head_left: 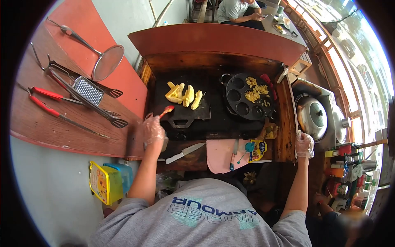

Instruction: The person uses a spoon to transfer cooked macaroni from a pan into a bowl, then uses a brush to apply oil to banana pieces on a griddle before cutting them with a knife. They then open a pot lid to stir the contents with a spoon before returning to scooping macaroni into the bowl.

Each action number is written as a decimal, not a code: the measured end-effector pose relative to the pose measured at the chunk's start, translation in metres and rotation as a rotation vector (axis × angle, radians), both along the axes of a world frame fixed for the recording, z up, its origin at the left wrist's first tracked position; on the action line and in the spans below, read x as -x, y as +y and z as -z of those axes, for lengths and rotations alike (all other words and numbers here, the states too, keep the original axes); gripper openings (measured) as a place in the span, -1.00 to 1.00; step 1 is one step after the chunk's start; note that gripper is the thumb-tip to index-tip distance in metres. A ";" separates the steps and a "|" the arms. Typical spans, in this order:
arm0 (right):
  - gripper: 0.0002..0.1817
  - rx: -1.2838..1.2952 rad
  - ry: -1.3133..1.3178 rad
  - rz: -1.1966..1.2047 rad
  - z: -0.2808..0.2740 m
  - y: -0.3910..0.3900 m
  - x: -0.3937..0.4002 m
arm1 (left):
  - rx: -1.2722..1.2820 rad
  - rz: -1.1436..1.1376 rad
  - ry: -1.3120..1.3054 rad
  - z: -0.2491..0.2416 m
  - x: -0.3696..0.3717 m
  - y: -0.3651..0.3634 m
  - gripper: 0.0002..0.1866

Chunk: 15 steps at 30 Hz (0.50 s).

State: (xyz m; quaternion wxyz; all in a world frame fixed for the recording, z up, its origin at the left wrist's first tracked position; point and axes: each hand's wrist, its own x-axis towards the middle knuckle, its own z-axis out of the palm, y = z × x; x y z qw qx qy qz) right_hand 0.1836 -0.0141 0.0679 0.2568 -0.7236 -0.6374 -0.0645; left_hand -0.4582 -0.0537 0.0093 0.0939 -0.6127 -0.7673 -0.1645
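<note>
My left hand (153,131), in a clear plastic glove, is closed on a red-headed basting brush (166,110). The brush head is at the front left corner of a black griddle plate (201,113). On the plate lie several yellow peeled bananas (188,96), some of them split or pressed together. Off to the right, my gloved right hand (305,145) is closed over the wooden side panel (291,127) of the stall. Its fingertips are partly hidden.
A round moulded pan (242,109) with chopped yellow pieces stands right of the griddle. A knife (185,153) and pink cutting board (218,154) lie in front. Grater (87,91) and tongs (61,116) hang left; a lidded pot (311,117) stands right. A person (236,12) sits beyond.
</note>
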 end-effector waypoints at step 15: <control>-0.70 0.081 -0.035 0.011 0.018 0.009 -0.008 | -0.122 -0.028 -0.330 0.011 -0.036 0.096 -0.79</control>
